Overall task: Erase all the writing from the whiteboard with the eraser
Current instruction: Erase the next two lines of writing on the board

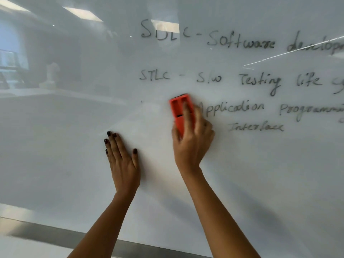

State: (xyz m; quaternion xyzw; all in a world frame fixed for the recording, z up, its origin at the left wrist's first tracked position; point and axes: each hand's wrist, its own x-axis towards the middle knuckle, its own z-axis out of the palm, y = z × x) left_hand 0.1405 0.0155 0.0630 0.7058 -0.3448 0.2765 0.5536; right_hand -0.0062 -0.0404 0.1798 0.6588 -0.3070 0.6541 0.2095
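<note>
A glossy whiteboard [74, 146] fills the view. Black handwriting [240, 79] runs in several lines across its upper right, from "SDLC" at the top down to "Interface". My right hand [191, 142] grips an orange eraser [179, 108] and presses it flat on the board, just left of the word "Application". The board left of the eraser on that line looks wiped. My left hand [122, 157] lies flat on the board with fingers together, lower left of the eraser, holding nothing.
A grey metal frame strip [55, 235] runs along the whiteboard's bottom edge. Ceiling lights and a room reflect in the board's left half. The writing runs off the right edge of the view.
</note>
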